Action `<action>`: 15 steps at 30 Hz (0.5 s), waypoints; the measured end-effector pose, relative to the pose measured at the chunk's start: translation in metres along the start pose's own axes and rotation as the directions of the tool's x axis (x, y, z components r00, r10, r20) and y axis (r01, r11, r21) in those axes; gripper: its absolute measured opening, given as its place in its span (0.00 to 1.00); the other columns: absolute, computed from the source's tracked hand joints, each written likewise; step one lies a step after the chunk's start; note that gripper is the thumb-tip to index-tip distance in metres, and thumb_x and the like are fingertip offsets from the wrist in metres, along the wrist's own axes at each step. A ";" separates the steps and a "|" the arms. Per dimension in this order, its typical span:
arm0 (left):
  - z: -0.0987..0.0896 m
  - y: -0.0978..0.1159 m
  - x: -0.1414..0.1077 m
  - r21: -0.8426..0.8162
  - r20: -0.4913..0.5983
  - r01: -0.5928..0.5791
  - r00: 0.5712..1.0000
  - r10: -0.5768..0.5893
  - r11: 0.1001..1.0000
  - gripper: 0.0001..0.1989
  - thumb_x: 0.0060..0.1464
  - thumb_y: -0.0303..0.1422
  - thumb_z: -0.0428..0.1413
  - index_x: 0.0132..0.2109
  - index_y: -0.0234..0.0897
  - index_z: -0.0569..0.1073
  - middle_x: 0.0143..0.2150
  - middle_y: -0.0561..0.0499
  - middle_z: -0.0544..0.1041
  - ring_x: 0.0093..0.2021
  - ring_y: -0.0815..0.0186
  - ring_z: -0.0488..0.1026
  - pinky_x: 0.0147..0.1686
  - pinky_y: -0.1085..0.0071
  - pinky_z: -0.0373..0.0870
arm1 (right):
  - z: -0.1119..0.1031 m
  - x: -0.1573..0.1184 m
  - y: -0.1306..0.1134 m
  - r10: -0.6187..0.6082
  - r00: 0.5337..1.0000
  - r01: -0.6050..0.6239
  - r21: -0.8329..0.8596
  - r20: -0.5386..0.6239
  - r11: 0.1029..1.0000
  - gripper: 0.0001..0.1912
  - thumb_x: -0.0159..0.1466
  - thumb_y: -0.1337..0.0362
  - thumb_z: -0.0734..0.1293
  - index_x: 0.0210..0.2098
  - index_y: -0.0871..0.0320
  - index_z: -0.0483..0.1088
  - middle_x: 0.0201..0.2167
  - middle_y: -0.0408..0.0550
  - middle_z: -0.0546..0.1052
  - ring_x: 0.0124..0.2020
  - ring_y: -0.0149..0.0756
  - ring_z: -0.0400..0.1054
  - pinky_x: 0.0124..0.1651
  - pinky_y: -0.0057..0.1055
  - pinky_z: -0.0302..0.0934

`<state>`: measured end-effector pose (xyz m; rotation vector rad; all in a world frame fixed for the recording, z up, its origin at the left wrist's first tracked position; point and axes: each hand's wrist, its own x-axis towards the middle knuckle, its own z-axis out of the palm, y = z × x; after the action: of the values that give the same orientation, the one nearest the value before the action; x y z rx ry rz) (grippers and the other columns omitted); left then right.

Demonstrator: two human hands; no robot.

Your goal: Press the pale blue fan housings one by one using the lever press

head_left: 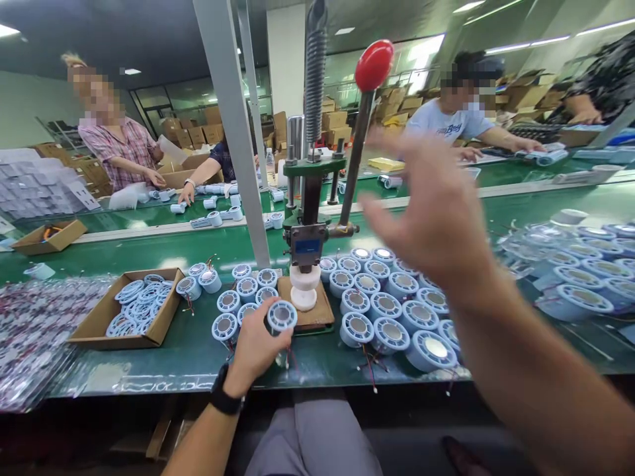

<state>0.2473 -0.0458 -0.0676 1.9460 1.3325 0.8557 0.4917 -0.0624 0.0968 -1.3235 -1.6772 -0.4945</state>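
Observation:
My left hand [258,344], with a black band on the wrist, grips a round light-blue part [282,316] with a silver centre by its sides, just left of the hand press [307,241]. White round blocks [303,287] sit under the press ram, over a brown board [317,320]. The press lever [358,145] slopes up to a red knob [374,65]. My right hand [426,192] is raised to the right of the lever, blurred, its fingers apart and nothing seen in it. Similar blue parts [385,305] stand in rows right of the press.
A cardboard box [161,330] of blue rings stands left, beside bagged parts [44,330]. More blue parts [247,287] stand left of the press and at far right. A grey post [233,119] rises behind. People work across the green bench [188,360].

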 end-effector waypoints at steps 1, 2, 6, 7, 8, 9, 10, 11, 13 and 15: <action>-0.001 0.005 0.014 -0.010 -0.007 -0.012 1.000 0.012 1.000 0.25 0.45 0.31 0.60 0.53 0.34 0.73 0.47 0.46 0.80 0.46 0.56 0.77 0.51 0.59 0.73 | -0.009 0.039 0.007 0.033 0.994 -0.038 -0.039 -0.100 0.999 0.26 0.66 0.63 0.60 0.62 0.65 0.62 0.56 0.49 0.69 0.63 0.38 0.60 0.62 0.37 0.53; 0.000 0.009 0.027 -0.024 -0.006 -0.022 1.000 0.022 0.999 0.25 0.45 0.31 0.60 0.53 0.34 0.73 0.46 0.46 0.80 0.46 0.56 0.77 0.50 0.59 0.73 | -0.013 0.073 0.013 0.065 0.986 -0.068 -0.014 -0.155 0.998 0.26 0.67 0.62 0.58 0.62 0.68 0.61 0.56 0.49 0.68 0.61 0.35 0.60 0.60 0.33 0.53; 0.024 0.015 0.066 -0.188 0.071 -0.043 0.996 0.057 0.981 0.25 0.44 0.28 0.62 0.52 0.32 0.73 0.47 0.44 0.80 0.45 0.57 0.77 0.50 0.60 0.72 | 0.007 0.144 0.024 0.254 0.963 -0.268 0.320 0.086 0.909 0.31 0.68 0.62 0.44 0.56 0.80 0.62 0.44 0.50 0.76 0.41 0.21 0.73 0.42 0.19 0.60; 0.030 0.014 0.072 -0.259 0.107 -0.037 0.992 0.067 0.965 0.24 0.43 0.26 0.62 0.51 0.31 0.73 0.48 0.44 0.80 0.46 0.57 0.77 0.51 0.61 0.72 | 0.015 0.148 0.025 0.279 0.950 -0.312 0.363 0.142 0.878 0.33 0.68 0.62 0.42 0.55 0.82 0.62 0.40 0.51 0.77 0.36 0.20 0.74 0.38 0.17 0.60; 0.034 0.013 0.076 -0.323 0.145 -0.030 0.986 0.081 0.946 0.24 0.43 0.25 0.62 0.51 0.31 0.73 0.48 0.44 0.80 0.47 0.58 0.76 0.52 0.62 0.71 | 0.021 0.150 0.025 0.294 0.941 -0.337 0.387 0.166 0.858 0.34 0.67 0.62 0.40 0.53 0.84 0.63 0.38 0.52 0.77 0.32 0.20 0.74 0.35 0.15 0.59; 0.037 0.012 0.078 -0.372 0.180 -0.021 0.979 0.095 0.928 0.24 0.44 0.24 0.62 0.51 0.31 0.73 0.49 0.44 0.79 0.48 0.58 0.76 0.53 0.62 0.70 | 0.026 0.151 0.025 0.309 0.937 -0.348 0.398 0.161 0.849 0.34 0.67 0.62 0.41 0.52 0.85 0.63 0.38 0.54 0.77 0.30 0.20 0.73 0.33 0.14 0.58; 0.039 0.010 0.079 -0.400 0.209 -0.011 0.973 0.102 0.916 0.23 0.44 0.24 0.62 0.51 0.31 0.73 0.50 0.44 0.79 0.50 0.58 0.76 0.54 0.62 0.70 | 0.027 0.150 0.025 0.319 0.936 -0.353 0.408 0.151 0.842 0.33 0.67 0.62 0.42 0.52 0.86 0.63 0.38 0.55 0.77 0.30 0.21 0.73 0.32 0.14 0.57; 0.039 0.009 0.078 -0.409 0.231 0.002 0.968 0.101 0.912 0.23 0.45 0.24 0.62 0.51 0.32 0.73 0.50 0.45 0.79 0.50 0.58 0.75 0.54 0.62 0.69 | 0.024 0.149 0.024 0.334 0.930 -0.368 0.417 0.154 0.831 0.33 0.67 0.62 0.43 0.52 0.86 0.63 0.39 0.56 0.77 0.30 0.22 0.73 0.31 0.15 0.57; 0.039 0.006 0.075 -0.410 0.249 0.022 0.965 0.088 0.912 0.24 0.46 0.26 0.63 0.52 0.33 0.73 0.52 0.45 0.78 0.52 0.57 0.74 0.56 0.60 0.68 | 0.012 0.139 0.019 0.363 0.921 -0.386 0.436 0.138 0.813 0.33 0.66 0.63 0.42 0.53 0.83 0.63 0.40 0.55 0.76 0.32 0.23 0.74 0.31 0.17 0.56; 0.041 0.003 0.071 -0.421 0.223 0.015 0.971 0.088 0.907 0.28 0.46 0.26 0.63 0.56 0.33 0.70 0.55 0.44 0.76 0.54 0.56 0.73 0.58 0.59 0.66 | -0.005 0.112 0.006 0.310 0.949 -0.300 0.451 0.053 0.841 0.29 0.67 0.64 0.46 0.54 0.77 0.66 0.40 0.51 0.77 0.35 0.24 0.74 0.34 0.19 0.59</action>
<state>0.3010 0.0149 -0.0783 1.6720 0.8860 0.8183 0.4990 -0.0031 0.1919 -1.1911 -1.4099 0.0762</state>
